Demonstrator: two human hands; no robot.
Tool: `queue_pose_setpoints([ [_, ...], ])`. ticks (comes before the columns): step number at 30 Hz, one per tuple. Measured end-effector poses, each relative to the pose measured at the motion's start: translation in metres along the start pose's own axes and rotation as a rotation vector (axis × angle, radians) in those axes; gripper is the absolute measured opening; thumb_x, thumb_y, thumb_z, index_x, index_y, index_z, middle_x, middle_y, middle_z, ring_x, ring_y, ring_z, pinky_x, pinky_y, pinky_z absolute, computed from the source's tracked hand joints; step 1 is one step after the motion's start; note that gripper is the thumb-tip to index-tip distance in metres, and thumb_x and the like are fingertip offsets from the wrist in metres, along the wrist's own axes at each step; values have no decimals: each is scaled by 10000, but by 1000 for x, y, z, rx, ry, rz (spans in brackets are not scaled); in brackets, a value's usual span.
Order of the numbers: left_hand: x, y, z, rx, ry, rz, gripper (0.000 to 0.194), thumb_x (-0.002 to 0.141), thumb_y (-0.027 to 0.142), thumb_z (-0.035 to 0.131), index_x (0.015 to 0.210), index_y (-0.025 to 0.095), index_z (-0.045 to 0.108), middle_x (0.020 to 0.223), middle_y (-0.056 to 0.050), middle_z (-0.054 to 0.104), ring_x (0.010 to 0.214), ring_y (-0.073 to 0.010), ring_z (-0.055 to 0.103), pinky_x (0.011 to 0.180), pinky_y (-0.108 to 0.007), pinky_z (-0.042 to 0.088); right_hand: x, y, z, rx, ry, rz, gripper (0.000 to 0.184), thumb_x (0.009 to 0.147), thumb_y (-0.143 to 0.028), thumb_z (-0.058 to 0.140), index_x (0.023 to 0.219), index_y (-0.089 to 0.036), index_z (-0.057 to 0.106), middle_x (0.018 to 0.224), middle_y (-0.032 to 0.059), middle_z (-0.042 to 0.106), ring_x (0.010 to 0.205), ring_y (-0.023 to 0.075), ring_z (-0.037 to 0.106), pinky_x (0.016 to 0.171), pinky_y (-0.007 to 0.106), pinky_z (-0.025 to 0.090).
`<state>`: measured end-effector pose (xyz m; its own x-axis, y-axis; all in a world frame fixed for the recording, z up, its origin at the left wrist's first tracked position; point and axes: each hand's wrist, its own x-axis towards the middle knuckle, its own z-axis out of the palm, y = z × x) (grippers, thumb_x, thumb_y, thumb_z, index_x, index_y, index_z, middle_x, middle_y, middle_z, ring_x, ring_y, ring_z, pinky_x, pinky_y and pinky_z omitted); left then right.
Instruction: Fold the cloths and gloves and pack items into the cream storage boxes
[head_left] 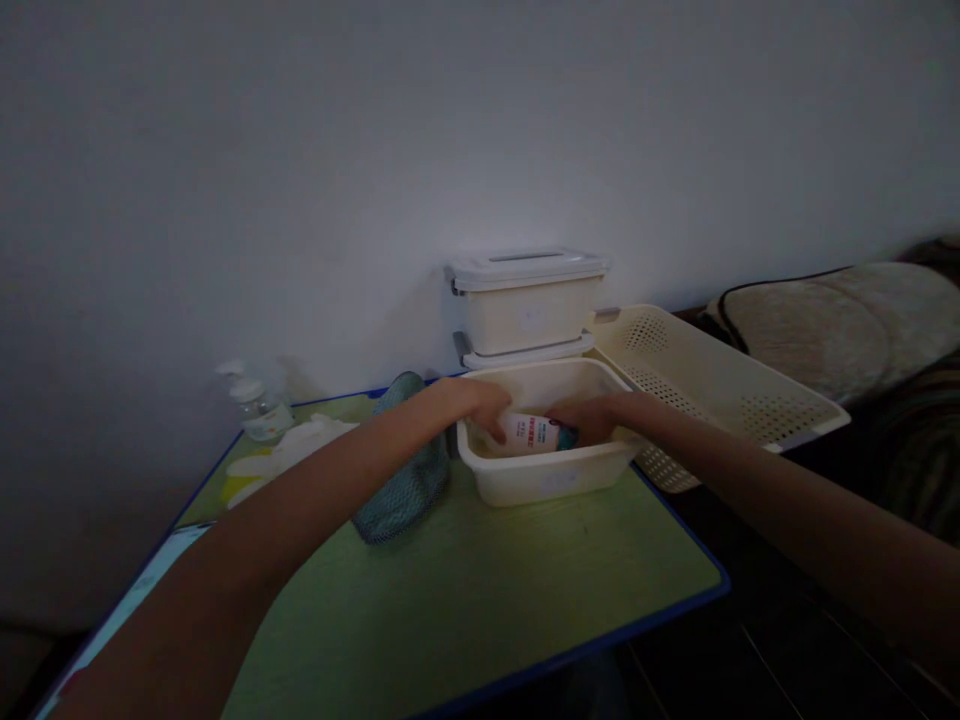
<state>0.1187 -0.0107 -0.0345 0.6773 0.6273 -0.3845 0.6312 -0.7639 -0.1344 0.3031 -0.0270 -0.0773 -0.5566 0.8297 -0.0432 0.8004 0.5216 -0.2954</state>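
Observation:
Both hands reach down into an uncovered cream plastic bin [559,482]. A white bottle [525,434] with red lettering lies sideways in it, its teal end [567,437] pointing right. My left hand [491,405] closes on the bottle's left end, thumb toward me. At the teal end, my right hand [589,420] is closed, with its fingers partly hidden. Whether the bottle touches the bin's floor I cannot tell.
Behind the bin stands a lidded box [529,310] on another lid. A perforated basket [720,390] sits at the right, overhanging the green table [480,600]. Left are a teal mesh bag [409,495], white and yellow cloth-like items [300,445] and a pump bottle [259,405].

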Motion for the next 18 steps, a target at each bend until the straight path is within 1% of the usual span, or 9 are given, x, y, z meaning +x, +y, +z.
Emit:
queue_pose_setpoints([
  [2,-16,-10,-12,-23,75,12,429,772,342,586,1143,127,574,1101,-116,646,891,-187,618,701,-227,441,-2,-10,-14,-45,-139,-19,257,478,-153,716,719,-232,675,710,-21,689,643,174,630,629,289,498],
  [3,-26,-16,-17,-43,129,22,415,806,331,544,1167,126,552,1106,-109,641,892,-168,615,709,-214,436,-3,-15,-22,-77,-145,-15,262,506,-160,718,754,-231,677,761,-5,696,688,185,638,659,301,499],
  [6,-60,-31,-27,-145,415,33,354,829,328,503,1113,129,576,1021,-92,660,863,-164,612,712,-223,437,-7,-40,-47,-252,29,34,291,607,-204,706,894,-213,660,927,58,687,834,229,634,729,342,488],
  [8,-83,-38,-25,-179,561,-10,345,829,354,489,1080,139,589,977,-84,664,846,-175,612,718,-250,447,-11,-63,-60,-358,154,18,300,707,-210,638,1005,-184,619,1021,92,658,913,240,616,767,348,471],
  [10,-104,-42,-17,-194,658,-81,358,829,387,476,1057,138,595,965,-88,662,845,-188,612,740,-281,455,-14,-90,-68,-443,258,-29,295,803,-206,541,1091,-149,561,1079,124,628,960,240,597,783,342,453],
  [12,-122,-44,-3,-207,703,-157,376,828,409,468,1055,137,593,970,-92,659,860,-202,610,760,-308,460,-16,-117,-69,-481,335,-76,262,845,-219,495,1088,-134,544,1060,127,627,944,239,595,760,329,444],
  [15,-144,-49,23,-246,701,-239,381,819,422,472,1052,146,592,968,-86,662,870,-215,610,772,-333,465,-16,-149,-61,-483,383,-148,209,865,-224,470,1046,-150,543,1009,99,632,875,215,601,677,287,423],
  [18,-157,-60,54,-303,672,-275,344,810,385,486,1029,148,602,966,-87,666,868,-215,614,784,-341,464,-11,-168,-42,-469,373,-227,179,862,-202,462,1016,-159,543,955,80,634,821,199,602,622,268,398],
])
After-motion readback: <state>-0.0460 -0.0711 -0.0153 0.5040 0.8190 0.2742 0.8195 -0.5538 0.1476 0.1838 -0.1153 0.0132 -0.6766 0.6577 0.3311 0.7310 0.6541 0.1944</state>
